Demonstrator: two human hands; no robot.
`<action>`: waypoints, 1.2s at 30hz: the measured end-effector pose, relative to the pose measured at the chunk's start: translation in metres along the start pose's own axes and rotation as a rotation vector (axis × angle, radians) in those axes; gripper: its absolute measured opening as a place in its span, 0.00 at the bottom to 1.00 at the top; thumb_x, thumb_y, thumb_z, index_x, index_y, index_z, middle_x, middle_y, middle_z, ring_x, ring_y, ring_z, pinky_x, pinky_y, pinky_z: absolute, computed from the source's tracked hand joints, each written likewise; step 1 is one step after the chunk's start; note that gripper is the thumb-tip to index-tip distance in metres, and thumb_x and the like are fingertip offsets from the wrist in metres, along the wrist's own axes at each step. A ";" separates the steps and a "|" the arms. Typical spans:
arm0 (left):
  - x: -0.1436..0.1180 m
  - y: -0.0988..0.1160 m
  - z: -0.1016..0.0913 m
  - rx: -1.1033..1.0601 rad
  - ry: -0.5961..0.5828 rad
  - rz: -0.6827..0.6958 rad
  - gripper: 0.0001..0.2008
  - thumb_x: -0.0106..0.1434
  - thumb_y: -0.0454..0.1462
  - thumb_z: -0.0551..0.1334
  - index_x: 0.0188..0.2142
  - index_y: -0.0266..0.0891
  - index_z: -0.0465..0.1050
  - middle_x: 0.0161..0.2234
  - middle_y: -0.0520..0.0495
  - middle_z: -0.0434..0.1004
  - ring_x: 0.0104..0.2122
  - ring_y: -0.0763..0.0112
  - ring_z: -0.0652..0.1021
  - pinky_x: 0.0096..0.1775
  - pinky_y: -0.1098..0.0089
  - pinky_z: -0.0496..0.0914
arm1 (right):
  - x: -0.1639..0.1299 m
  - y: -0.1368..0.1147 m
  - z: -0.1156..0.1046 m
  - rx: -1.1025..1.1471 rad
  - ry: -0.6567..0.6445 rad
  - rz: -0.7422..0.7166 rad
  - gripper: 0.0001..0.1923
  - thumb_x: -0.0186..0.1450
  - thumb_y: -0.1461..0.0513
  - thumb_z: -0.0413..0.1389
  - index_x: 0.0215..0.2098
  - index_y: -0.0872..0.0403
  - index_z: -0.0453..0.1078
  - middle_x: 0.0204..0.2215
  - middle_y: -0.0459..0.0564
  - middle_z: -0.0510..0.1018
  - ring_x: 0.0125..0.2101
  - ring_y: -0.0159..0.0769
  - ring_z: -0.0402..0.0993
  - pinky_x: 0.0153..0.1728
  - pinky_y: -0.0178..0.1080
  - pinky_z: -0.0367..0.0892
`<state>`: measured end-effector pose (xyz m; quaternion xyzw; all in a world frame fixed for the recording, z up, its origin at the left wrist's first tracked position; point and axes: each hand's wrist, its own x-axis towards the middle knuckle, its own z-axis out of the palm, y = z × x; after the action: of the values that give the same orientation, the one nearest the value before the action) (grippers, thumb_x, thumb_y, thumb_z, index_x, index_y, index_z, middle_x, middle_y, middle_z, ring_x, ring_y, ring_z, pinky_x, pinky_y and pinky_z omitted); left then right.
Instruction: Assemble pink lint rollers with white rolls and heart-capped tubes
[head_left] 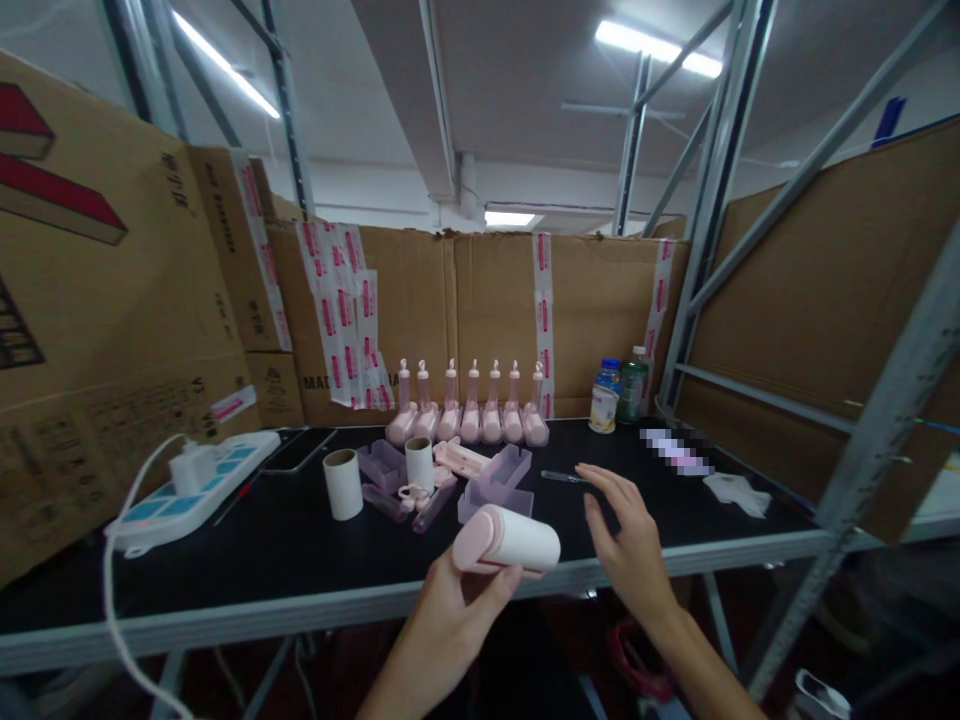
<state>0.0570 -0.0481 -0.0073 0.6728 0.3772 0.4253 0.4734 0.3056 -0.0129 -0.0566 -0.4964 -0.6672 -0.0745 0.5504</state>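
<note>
My left hand [465, 600] is closed around a lint roller [521, 540], a white paper roll with a pink round end cap, held above the table's front edge. Off to the right, my right hand [626, 530] has its fingers apart and holds nothing. Its fingertips are at the end of a slim, clear bluish tool [561, 477] on the table; whether they touch it I cannot tell. Behind the held roller lie purple translucent trays [499, 485], pink plastic parts [463, 458] and a white paper roll [419, 466]. Another white roll [343, 487] stands further left.
Several pink lint rollers [471, 420] stand in a row against the cardboard wall [495, 300]. A power strip [195, 490] and a dark phone-like slab [300, 450] lie left. Bottles [634, 385], a yellow-white container [603, 408] and a crumpled tissue [739, 494] are right.
</note>
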 end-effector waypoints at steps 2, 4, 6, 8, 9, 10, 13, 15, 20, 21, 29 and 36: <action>-0.002 0.007 0.001 0.016 -0.008 0.012 0.20 0.65 0.50 0.65 0.42 0.36 0.81 0.40 0.40 0.85 0.44 0.55 0.82 0.53 0.62 0.73 | 0.017 0.030 0.010 -0.106 -0.152 0.035 0.20 0.71 0.64 0.51 0.60 0.53 0.72 0.57 0.59 0.76 0.59 0.49 0.70 0.61 0.56 0.67; -0.002 0.009 0.000 0.017 0.031 0.023 0.19 0.64 0.50 0.66 0.41 0.35 0.82 0.40 0.40 0.86 0.45 0.55 0.82 0.52 0.63 0.73 | 0.028 0.055 0.020 -0.144 -0.217 0.049 0.20 0.69 0.64 0.54 0.57 0.56 0.75 0.55 0.61 0.77 0.57 0.52 0.71 0.60 0.56 0.68; -0.001 0.005 -0.003 -0.019 0.097 0.030 0.19 0.62 0.51 0.69 0.38 0.36 0.81 0.35 0.42 0.85 0.41 0.57 0.83 0.47 0.66 0.75 | 0.033 0.071 0.028 -0.151 -0.245 0.053 0.19 0.67 0.65 0.56 0.55 0.58 0.77 0.54 0.64 0.79 0.56 0.54 0.72 0.59 0.57 0.68; 0.002 -0.004 -0.006 -0.082 0.157 0.006 0.22 0.57 0.54 0.71 0.32 0.36 0.79 0.24 0.46 0.80 0.29 0.65 0.80 0.33 0.72 0.75 | 0.033 0.077 0.036 -0.149 -0.256 0.057 0.19 0.67 0.64 0.56 0.54 0.59 0.78 0.54 0.65 0.79 0.56 0.55 0.73 0.59 0.57 0.68; 0.003 -0.009 -0.008 -0.124 0.173 -0.021 0.24 0.55 0.56 0.71 0.29 0.36 0.77 0.20 0.48 0.76 0.22 0.70 0.76 0.25 0.75 0.70 | 0.031 0.078 0.039 -0.144 -0.253 0.061 0.19 0.68 0.63 0.56 0.55 0.59 0.77 0.54 0.65 0.78 0.56 0.55 0.72 0.59 0.56 0.68; 0.004 -0.013 -0.009 -0.177 0.187 -0.050 0.27 0.53 0.59 0.71 0.27 0.36 0.74 0.17 0.51 0.72 0.17 0.75 0.70 0.19 0.77 0.64 | 0.028 0.078 0.041 -0.135 -0.247 0.064 0.19 0.68 0.62 0.55 0.55 0.58 0.77 0.55 0.64 0.78 0.57 0.54 0.72 0.60 0.56 0.67; 0.002 -0.014 -0.009 -0.405 0.262 -0.125 0.29 0.52 0.61 0.71 0.28 0.38 0.69 0.16 0.56 0.67 0.13 0.82 0.62 0.14 0.80 0.53 | 0.021 0.074 0.044 -0.092 -0.222 0.080 0.19 0.69 0.60 0.56 0.56 0.57 0.76 0.56 0.63 0.77 0.59 0.53 0.71 0.62 0.57 0.65; -0.001 -0.006 -0.008 -0.560 0.318 -0.161 0.28 0.53 0.60 0.72 0.31 0.39 0.66 0.17 0.58 0.68 0.13 0.83 0.62 0.15 0.81 0.55 | 0.020 0.070 0.041 -0.051 -0.191 0.093 0.20 0.69 0.58 0.56 0.56 0.57 0.76 0.57 0.64 0.76 0.60 0.54 0.69 0.63 0.58 0.64; -0.004 0.006 -0.006 -0.779 0.324 -0.194 0.30 0.52 0.60 0.73 0.30 0.39 0.64 0.17 0.59 0.65 0.13 0.84 0.61 0.16 0.81 0.54 | 0.016 0.035 0.025 0.073 -0.066 0.139 0.19 0.75 0.54 0.49 0.56 0.55 0.73 0.53 0.61 0.79 0.55 0.48 0.75 0.60 0.54 0.68; -0.004 0.005 -0.005 -0.783 0.336 -0.188 0.30 0.52 0.60 0.72 0.30 0.39 0.64 0.17 0.59 0.65 0.13 0.84 0.61 0.15 0.81 0.53 | 0.013 0.021 0.021 0.126 -0.065 0.158 0.20 0.76 0.53 0.48 0.56 0.55 0.73 0.52 0.59 0.80 0.53 0.47 0.77 0.57 0.51 0.70; -0.009 -0.010 0.040 -0.710 0.403 -0.148 0.30 0.52 0.54 0.75 0.44 0.38 0.72 0.26 0.50 0.80 0.20 0.71 0.77 0.21 0.74 0.70 | -0.027 -0.107 0.006 0.675 -0.156 0.383 0.24 0.78 0.49 0.44 0.66 0.48 0.63 0.60 0.52 0.75 0.57 0.40 0.74 0.55 0.38 0.69; 0.004 -0.019 0.054 -0.626 0.405 -0.005 0.34 0.50 0.56 0.75 0.49 0.39 0.73 0.41 0.39 0.83 0.40 0.52 0.83 0.37 0.62 0.78 | -0.022 -0.084 -0.004 0.602 0.053 0.451 0.23 0.76 0.47 0.46 0.54 0.54 0.71 0.48 0.54 0.81 0.45 0.40 0.79 0.45 0.35 0.73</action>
<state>0.1070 -0.0564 -0.0350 0.3968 0.3168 0.6433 0.5730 0.2433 -0.0702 -0.0353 -0.4445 -0.5189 0.2353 0.6913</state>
